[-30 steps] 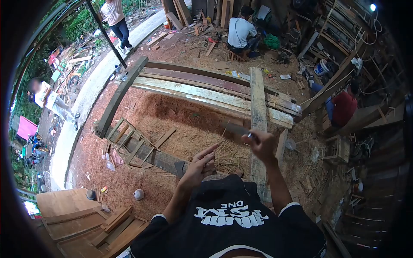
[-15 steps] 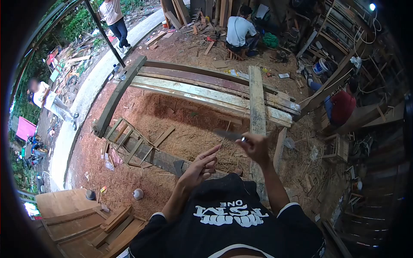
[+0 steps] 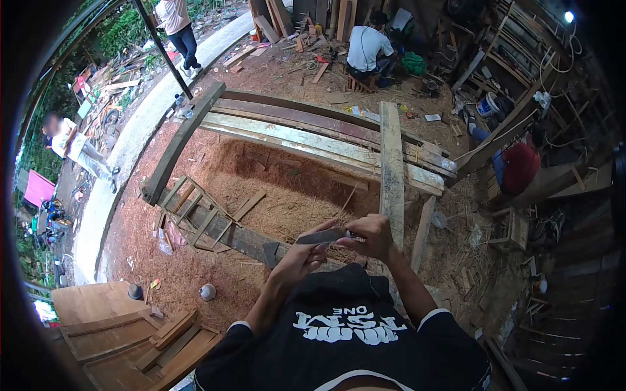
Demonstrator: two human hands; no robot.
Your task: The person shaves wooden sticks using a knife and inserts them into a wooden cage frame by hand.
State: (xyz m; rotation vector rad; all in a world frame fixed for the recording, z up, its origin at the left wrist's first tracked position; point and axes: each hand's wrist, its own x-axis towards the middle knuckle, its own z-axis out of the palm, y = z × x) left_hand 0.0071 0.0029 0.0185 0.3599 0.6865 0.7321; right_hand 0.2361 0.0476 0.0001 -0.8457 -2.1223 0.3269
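Observation:
My right hand [image 3: 370, 236] is closed around the handle of a knife [image 3: 321, 236]. Its broad dark blade points left and lies across the fingers of my left hand [image 3: 301, 259]. A thin pale strip of wood or bamboo [image 3: 346, 202] rises from between the hands, slanting away to the upper right. My left fingers are pinched around its lower end, which the blade and fingers partly hide. Both hands are close together in front of my chest, above the shavings-strewn ground.
Ahead stands a wooden frame with long planks [image 3: 287, 138] and an upright-looking post [image 3: 392, 169]. A small slatted wooden piece [image 3: 195, 212] leans at left. Wooden panels [image 3: 130, 339] lie lower left. One person [image 3: 368, 49] squats ahead; others are at left and right.
My right hand has brought the knife down and left, from beyond the strip to over my left fingers. My left hand stays nearly in place.

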